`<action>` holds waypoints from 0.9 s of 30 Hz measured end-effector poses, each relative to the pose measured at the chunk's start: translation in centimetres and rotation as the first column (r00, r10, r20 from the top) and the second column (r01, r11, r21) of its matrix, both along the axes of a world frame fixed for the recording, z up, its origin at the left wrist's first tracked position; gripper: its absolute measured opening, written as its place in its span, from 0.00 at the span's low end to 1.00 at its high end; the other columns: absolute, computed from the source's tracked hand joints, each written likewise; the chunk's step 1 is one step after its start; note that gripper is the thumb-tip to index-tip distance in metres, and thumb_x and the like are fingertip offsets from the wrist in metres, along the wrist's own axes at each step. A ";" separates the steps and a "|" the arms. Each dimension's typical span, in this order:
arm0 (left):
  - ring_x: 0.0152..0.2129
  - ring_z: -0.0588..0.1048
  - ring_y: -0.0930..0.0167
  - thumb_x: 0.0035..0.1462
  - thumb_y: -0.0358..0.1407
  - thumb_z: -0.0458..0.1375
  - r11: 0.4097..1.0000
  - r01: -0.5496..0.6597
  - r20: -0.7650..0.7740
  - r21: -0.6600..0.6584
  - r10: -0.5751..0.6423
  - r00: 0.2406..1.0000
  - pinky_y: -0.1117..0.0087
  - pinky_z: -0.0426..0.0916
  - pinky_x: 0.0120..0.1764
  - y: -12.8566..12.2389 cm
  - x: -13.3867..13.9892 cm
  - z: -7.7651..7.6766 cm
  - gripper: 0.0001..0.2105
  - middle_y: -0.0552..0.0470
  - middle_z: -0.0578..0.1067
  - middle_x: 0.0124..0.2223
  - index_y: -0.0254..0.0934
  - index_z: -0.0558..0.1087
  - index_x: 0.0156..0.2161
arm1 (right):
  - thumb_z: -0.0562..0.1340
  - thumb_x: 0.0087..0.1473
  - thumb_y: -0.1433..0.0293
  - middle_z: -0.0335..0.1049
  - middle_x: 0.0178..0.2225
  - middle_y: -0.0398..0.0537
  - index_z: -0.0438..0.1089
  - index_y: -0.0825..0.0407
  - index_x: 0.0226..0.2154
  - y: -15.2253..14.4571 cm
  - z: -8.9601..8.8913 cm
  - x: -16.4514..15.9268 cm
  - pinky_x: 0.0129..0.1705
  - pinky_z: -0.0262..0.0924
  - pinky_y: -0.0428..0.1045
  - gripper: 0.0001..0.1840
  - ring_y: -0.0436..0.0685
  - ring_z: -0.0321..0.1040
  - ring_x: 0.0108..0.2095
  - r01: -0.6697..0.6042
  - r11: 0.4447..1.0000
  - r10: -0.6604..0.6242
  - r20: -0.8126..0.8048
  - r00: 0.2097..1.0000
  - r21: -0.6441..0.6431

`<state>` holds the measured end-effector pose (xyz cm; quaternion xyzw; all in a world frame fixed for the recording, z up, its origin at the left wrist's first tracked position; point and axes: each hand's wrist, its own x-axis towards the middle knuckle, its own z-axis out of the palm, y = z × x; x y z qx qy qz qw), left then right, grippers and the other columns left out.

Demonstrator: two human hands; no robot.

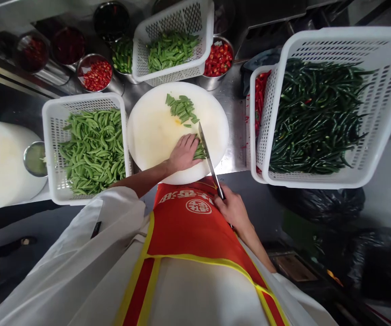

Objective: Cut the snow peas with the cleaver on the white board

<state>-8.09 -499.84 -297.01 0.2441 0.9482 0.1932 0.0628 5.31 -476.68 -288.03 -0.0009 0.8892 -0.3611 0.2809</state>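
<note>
My right hand (pixel 233 208) is wrapped round the dark handle of a long kitchen knife (pixel 209 156). Its blade slants over the right side of a round white cutting board (pixel 147 136). On the board, my left hand (pixel 184 153) grips a small bunch of green pea pods (pixel 200 151), its fingers partly covering them. The blade lies right beside the pods' right end; whether it touches them I cannot tell. Farther back on the board is a loose pile of cut pea pods (pixel 181 107).
Left of the board stands a white basket of whole pods (pixel 95 149); behind it, another basket of cut pods (pixel 172 50). Metal pots hold chopped red chilies (pixel 218 59). At right, a large basket (pixel 368 179) holds dark green chilies. A second cutting board (pixel 5 163) lies far left.
</note>
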 end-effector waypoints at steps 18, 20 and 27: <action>0.65 0.57 0.45 0.56 0.52 0.63 0.954 -0.294 -0.004 0.055 0.295 0.956 0.46 0.49 0.68 -8.3 0.6 -0.3 0.42 0.28 0.60 0.67 0.26 0.59 0.67 | 0.54 0.56 0.66 0.80 0.39 0.51 0.68 0.52 0.61 -6.0 -0.3 -5.6 0.39 0.62 0.51 0.30 0.62 0.74 0.35 -0.245 0.966 0.252 -0.104 0.962 0.079; 0.65 0.58 0.45 0.53 0.52 0.66 0.948 -0.301 0.016 0.106 0.301 0.954 0.45 0.50 0.68 -8.3 0.6 -0.4 0.45 0.29 0.60 0.67 0.27 0.57 0.67 | 0.54 0.56 0.66 0.79 0.36 0.50 0.69 0.51 0.60 -6.1 -0.2 -5.6 0.37 0.61 0.51 0.30 0.61 0.72 0.32 -0.222 0.972 0.229 -0.101 0.968 0.080; 0.66 0.59 0.51 0.48 0.54 0.70 0.865 -0.338 0.103 0.371 0.323 0.941 0.50 0.56 0.67 -11.6 0.2 -0.9 0.45 0.36 0.59 0.67 0.39 0.59 0.66 | 0.55 0.56 0.64 0.77 0.31 0.47 0.70 0.50 0.59 -6.0 1.4 -5.6 0.35 0.60 0.49 0.29 0.58 0.69 0.27 -0.135 0.988 0.142 -0.094 0.985 0.077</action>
